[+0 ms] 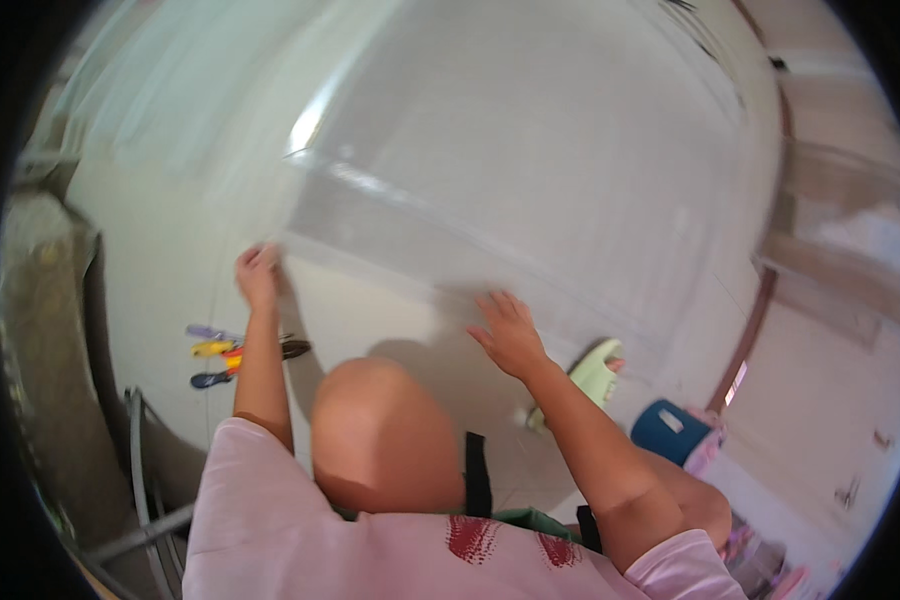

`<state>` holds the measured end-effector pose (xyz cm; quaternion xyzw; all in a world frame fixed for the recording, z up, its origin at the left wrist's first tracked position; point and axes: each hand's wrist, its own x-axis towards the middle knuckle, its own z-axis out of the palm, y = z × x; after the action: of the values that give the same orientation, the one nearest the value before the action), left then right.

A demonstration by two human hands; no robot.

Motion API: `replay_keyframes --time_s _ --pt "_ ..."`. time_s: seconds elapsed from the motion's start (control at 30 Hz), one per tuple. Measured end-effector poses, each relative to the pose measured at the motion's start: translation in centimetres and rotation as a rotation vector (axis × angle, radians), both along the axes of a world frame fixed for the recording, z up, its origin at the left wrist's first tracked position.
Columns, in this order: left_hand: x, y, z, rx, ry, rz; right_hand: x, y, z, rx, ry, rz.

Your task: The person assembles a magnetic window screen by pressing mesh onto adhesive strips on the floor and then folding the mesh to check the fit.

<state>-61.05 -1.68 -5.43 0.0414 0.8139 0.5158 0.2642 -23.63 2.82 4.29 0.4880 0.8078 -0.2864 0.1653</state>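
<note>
Fingers curled narrow on my left hand [257, 274], I have it at the near left corner of a large clear plastic sheet [530, 150]; the blur there is enough that I cannot tell whether the film is actually pinched between the fingertips. My right hand [510, 335] is open wide, palm down and thumb apart from the fingers, at the near edge of the same sheet, holding nothing that I can make out.

The sheet lies over the pale tiled floor [160, 270] in front of me, spreading away from my knees, with a bright crease running across it just beyond my hands and a glare spot near its left side. Beside my left forearm a small cluster of hand tools lies on the tiles: a purple handle [207, 331], a yellow handle [212, 349] and a dark blue handle [210, 380], the last one nearest me.

Past my right forearm is a pale green slipper [595, 375], and farther right a dark blue round container [664, 430] with a white patch on it. At the lower left stands a grey metal frame [140, 470].
</note>
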Motion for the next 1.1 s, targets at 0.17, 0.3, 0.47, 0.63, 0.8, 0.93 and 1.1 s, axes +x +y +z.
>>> replay_keyframes --time_s 0.17,0.3,0.47,0.63,0.8,0.93,1.1 --pt "1.2 -0.3 4.1 -0.184 -0.326 -0.308 17.1 4.2 5.4 -0.532 -0.256 -0.146" --pt "10.1 9.3 14.0 -0.255 -0.247 -1.211 34.7 9.9 9.2 -0.564 -0.229 -0.628" --pt "32.5 11.1 13.4 -0.14 0.325 -2.014 47.7 0.0 1.3 -0.086 0.147 -1.474" --pt "54.6 4.3 9.5 0.371 0.772 -2.25 45.0 -6.5 -4.3 0.377 0.022 -1.877" --pt "63.5 1.7 7.5 0.351 1.041 -2.281 47.4 -9.6 -5.3 0.635 0.108 -1.929" --pt "64.6 2.9 6.2 0.247 1.09 -2.341 48.4 -10.2 -4.5 0.738 0.362 -1.755" --pt "65.5 2.6 6.6 0.226 1.053 -2.375 49.8 -9.9 -4.3 0.71 0.427 -1.612"
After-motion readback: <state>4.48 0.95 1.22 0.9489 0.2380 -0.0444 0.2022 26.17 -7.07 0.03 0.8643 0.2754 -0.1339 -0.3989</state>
